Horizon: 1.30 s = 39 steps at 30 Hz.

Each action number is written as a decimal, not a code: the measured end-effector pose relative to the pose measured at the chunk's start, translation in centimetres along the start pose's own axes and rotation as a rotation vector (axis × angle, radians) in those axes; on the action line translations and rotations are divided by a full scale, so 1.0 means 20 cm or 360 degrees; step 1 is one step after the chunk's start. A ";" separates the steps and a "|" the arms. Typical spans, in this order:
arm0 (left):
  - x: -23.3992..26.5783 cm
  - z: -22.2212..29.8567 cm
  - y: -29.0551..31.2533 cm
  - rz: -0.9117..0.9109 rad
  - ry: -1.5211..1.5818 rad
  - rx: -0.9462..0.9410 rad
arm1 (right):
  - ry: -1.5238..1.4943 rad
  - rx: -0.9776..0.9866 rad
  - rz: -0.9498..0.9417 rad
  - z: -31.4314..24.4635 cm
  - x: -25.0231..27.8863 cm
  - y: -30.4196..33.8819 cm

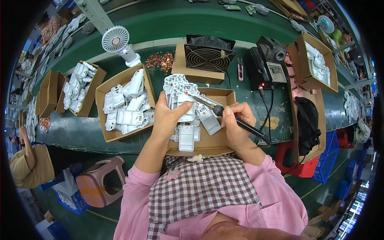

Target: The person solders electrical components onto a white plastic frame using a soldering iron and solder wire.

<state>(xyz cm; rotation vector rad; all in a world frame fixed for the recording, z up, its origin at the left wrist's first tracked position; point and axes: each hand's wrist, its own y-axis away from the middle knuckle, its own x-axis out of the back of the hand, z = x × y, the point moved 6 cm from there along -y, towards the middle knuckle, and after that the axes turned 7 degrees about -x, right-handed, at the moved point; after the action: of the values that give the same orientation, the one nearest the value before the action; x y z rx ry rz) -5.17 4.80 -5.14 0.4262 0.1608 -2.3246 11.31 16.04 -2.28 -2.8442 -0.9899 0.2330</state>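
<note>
My left hand [168,116] is closed around a white plastic housing [181,94], thumb pressed on its front, and lifts it above an open cardboard box. In my right hand [239,122] is a black-handled soldering iron [218,109], held like a pen. Its tip meets the housing near a small copper-coloured piece [186,93]. Below, more white housings [187,137] lie in the shallow cardboard box [218,150]. My left hand covers part of the housing, so I cannot tell whether it is one or several stacked together.
Left stands a cardboard box [108,136] of white housings, beside a small white fan [116,39] and a copper-coloured pile [160,61]. Ahead are a black fan [209,57] and pink-handled snips [240,70]. The iron's cord loops near the black soldering station [267,66]. A person [32,164] sits far left.
</note>
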 end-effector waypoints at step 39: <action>-0.01 0.01 0.01 -0.0023 -0.0157 0.0079 | -0.0093 0.0016 -0.0007 -0.01 -0.02 -0.01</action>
<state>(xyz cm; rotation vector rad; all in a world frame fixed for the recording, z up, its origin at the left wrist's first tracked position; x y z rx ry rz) -4.85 4.71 -4.79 0.3349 0.0587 -2.3624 10.90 15.99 -2.04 -2.8407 -1.0029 0.3213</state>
